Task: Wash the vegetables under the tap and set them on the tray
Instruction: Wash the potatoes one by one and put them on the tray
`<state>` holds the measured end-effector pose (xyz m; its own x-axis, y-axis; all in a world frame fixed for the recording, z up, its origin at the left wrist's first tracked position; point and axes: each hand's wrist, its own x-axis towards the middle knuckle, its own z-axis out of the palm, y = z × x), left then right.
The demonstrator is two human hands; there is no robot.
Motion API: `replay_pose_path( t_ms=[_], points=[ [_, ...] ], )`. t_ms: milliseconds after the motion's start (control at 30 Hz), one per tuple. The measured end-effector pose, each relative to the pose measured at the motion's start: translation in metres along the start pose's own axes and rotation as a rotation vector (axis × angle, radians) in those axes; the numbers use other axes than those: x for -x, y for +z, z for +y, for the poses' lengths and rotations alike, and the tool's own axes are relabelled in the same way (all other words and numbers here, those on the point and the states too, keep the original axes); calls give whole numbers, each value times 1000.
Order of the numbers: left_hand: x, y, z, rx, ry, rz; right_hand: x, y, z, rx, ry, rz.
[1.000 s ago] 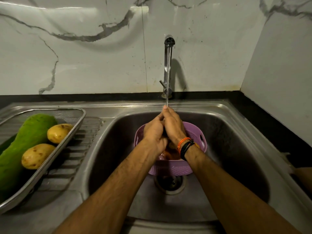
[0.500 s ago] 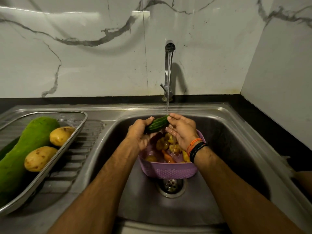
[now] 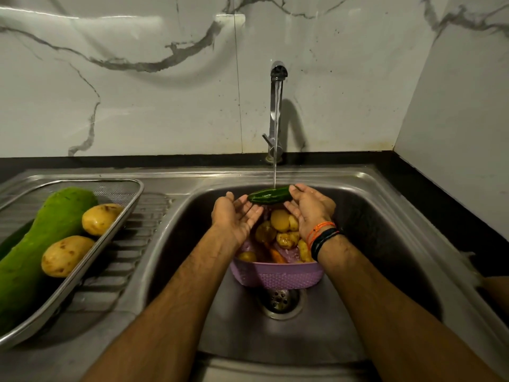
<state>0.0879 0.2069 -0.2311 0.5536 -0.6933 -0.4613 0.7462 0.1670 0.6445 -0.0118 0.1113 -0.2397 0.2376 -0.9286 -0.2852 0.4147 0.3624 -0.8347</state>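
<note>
Just in front of the purple basket sits the drain; above the basket my left hand and right hand – fingers loose, palms up – cradle the cucumber under the tap stream. I'm mid-rinse – next it goes left of the basket, onto the tray beside two potatoes
</note>
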Motion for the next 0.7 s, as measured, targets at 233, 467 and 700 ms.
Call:
replay_pose_path(
  t_ms=[233,467,700],
  points=[
    [10,13,-16,-24,-61,-78,-9,-10,-11,-33,-27,167],
    [9,13,-16,-206,-9,-83,-1,-16,-16,0,18,111],
    [-1,-1,-1,-880,345,-212,9,-2,-5,197,12,-121]
  ],
)
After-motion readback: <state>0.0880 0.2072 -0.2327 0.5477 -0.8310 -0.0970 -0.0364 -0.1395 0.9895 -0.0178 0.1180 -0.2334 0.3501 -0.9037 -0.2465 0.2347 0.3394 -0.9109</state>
